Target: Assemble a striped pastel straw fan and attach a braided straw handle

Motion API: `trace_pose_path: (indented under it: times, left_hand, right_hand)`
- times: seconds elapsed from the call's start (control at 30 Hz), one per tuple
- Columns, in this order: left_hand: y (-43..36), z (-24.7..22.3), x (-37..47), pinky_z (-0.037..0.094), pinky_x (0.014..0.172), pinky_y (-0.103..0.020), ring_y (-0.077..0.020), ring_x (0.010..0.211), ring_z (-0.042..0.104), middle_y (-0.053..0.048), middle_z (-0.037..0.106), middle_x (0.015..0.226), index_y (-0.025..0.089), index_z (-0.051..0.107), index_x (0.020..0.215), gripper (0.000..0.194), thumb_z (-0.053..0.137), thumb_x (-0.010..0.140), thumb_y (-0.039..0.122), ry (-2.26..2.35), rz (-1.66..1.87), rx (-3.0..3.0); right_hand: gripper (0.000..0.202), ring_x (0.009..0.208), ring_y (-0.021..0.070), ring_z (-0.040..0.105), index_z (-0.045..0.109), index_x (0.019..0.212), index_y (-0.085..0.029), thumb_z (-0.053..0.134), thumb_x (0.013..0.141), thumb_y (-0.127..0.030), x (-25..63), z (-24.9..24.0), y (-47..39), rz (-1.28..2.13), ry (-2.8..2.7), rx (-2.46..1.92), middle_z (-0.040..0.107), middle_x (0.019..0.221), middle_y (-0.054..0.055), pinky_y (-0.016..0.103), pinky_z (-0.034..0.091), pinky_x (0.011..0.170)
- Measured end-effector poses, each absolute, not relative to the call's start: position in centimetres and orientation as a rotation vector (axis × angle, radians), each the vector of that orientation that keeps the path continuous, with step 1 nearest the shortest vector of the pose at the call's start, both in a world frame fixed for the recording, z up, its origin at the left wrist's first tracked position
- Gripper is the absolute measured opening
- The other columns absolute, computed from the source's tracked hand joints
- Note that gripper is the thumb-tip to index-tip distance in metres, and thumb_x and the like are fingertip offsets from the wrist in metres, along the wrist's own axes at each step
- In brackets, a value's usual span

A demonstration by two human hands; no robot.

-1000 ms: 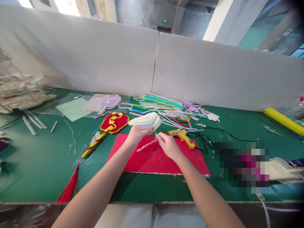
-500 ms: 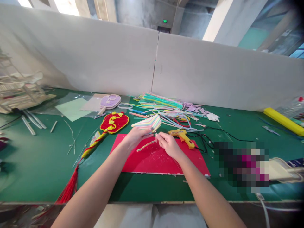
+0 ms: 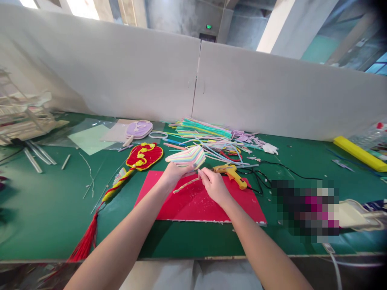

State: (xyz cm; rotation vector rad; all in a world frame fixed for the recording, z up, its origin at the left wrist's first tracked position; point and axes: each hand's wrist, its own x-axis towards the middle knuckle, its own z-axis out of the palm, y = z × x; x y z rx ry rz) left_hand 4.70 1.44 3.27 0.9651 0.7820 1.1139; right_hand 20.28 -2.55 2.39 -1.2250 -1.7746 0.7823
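Note:
My left hand (image 3: 177,173) is closed around the lower edge of a pastel-striped piece (image 3: 187,156), which looks built from fuzzy pipe cleaners. It tilts above a red board (image 3: 208,205). Close beside it, my right hand (image 3: 215,183) pinches at the piece's lower right corner; what lies between those fingertips is too small to make out. A pale twisted stem (image 3: 185,185) runs from near the right fingers down to the left over the board. I cannot tell whether it is held or lying there. A yellow glue gun (image 3: 231,174) rests just beyond my right hand.
A red fan (image 3: 146,157) with yellow trim and a red tassel (image 3: 86,237) lies left. Behind are a lilac fan (image 3: 139,129) and a heap of pipe cleaners (image 3: 202,129). A black cord (image 3: 290,173) trails right, near a yellow bar (image 3: 359,154).
The striped piece has tipped slightly in my left hand, and its left end sits a little higher. My right fingers stay at its corner. The whole view has shifted slightly.

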Motion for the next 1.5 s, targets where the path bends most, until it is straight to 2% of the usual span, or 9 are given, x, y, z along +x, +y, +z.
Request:
trace_pose_path:
  times: [0.23,0.33,0.47,0.63,0.8,1.03,1.27,1.4,1.5]
  left_hand:
    - [1.4,3.5,4.5,0.047,0.092,-0.044,-0.0293,0.110,0.056,-0.012,0.061,0.119,0.018,0.061,0.114,0.059,0.078,0.058,0.022,0.693,1.086,1.033]
    - [1.4,3.8,4.4,0.046,0.091,-0.045,-0.0301,0.110,0.056,-0.012,0.061,0.119,0.017,0.061,0.113,0.059,0.079,0.057,0.024,0.684,1.085,1.030]
    - [1.3,4.1,4.5,0.050,0.086,-0.044,-0.0297,0.100,0.062,-0.013,0.068,0.106,0.013,0.066,0.101,0.043,0.071,0.067,0.038,0.707,1.044,0.886]
    - [1.2,3.7,5.3,0.052,0.084,-0.040,-0.0283,0.095,0.064,-0.010,0.071,0.096,0.011,0.068,0.094,0.040,0.074,0.064,0.037,0.797,1.143,0.834]
    - [1.1,3.1,5.9,0.048,0.090,-0.044,-0.0311,0.103,0.060,-0.009,0.070,0.101,0.011,0.068,0.097,0.046,0.073,0.063,0.040,0.872,1.259,0.977]
    - [0.9,3.6,5.8,0.045,0.094,-0.042,-0.0275,0.104,0.060,-0.006,0.069,0.106,0.016,0.068,0.101,0.042,0.074,0.063,0.034,0.844,1.272,1.132]
    - [1.4,3.5,5.3,0.051,0.084,-0.041,-0.0258,0.093,0.065,-0.008,0.069,0.102,0.014,0.065,0.103,0.047,0.077,0.059,0.028,0.838,1.255,0.874]
    - [1.7,3.5,5.0,0.051,0.086,-0.041,-0.0263,0.095,0.064,-0.009,0.069,0.104,0.012,0.067,0.099,0.044,0.077,0.059,0.027,0.862,1.316,0.839]
    - [1.7,3.6,5.0,0.051,0.086,-0.042,-0.0273,0.097,0.063,-0.010,0.069,0.104,0.011,0.066,0.100,0.046,0.077,0.058,0.027,0.874,1.326,0.845]
  right_hand:
    - [0.035,0.038,0.0069,0.021,0.046,0.065,-0.019,0.047,0.083,-0.049,20.3,2.4,-2.0,1.428,-1.446,-1.057,0.025,0.042,-0.010,0.023,0.016,0.041]
    - [0.036,0.040,0.0070,0.024,0.046,0.064,-0.019,0.048,0.083,-0.049,20.4,2.5,-2.0,1.360,-1.491,-1.062,0.028,0.044,-0.009,0.023,0.017,0.042]
    - [0.036,0.043,0.0078,0.027,0.047,0.065,-0.019,0.045,0.085,-0.049,20.5,2.7,-2.0,1.235,-1.571,-1.084,0.030,0.047,-0.008,0.024,0.019,0.044]
    - [0.036,0.042,0.0077,0.027,0.047,0.065,-0.019,0.045,0.085,-0.049,20.5,2.7,-2.1,1.279,-1.582,-1.061,0.031,0.046,-0.008,0.024,0.020,0.043]
    - [0.037,0.041,0.0078,0.024,0.047,0.065,-0.020,0.045,0.084,-0.051,19.9,2.3,-2.2,1.235,-1.470,-1.090,0.027,0.044,-0.008,0.023,0.018,0.042]
    - [0.037,0.042,0.0082,0.028,0.050,0.067,-0.019,0.046,0.083,-0.053,20.3,2.5,-2.0,1.230,-1.530,-1.116,0.030,0.045,-0.008,0.023,0.022,0.043]
    - [0.039,0.044,0.0089,0.035,0.057,0.083,-0.019,0.038,0.087,-0.053,20.6,2.3,-1.6,1.257,-1.595,-1.145,0.058,0.060,-0.002,0.023,0.028,0.046]
    - [0.031,0.066,0.0142,0.055,0.060,0.075,-0.019,0.045,0.087,-0.044,21.1,2.6,-1.6,1.014,-1.697,-1.202,0.063,0.070,0.001,0.026,0.039,0.065]
    - [0.029,0.072,0.0172,0.059,0.063,0.075,-0.020,0.045,0.087,-0.040,21.4,2.7,-1.5,0.926,-1.747,-1.218,0.066,0.073,0.002,0.028,0.041,0.070]
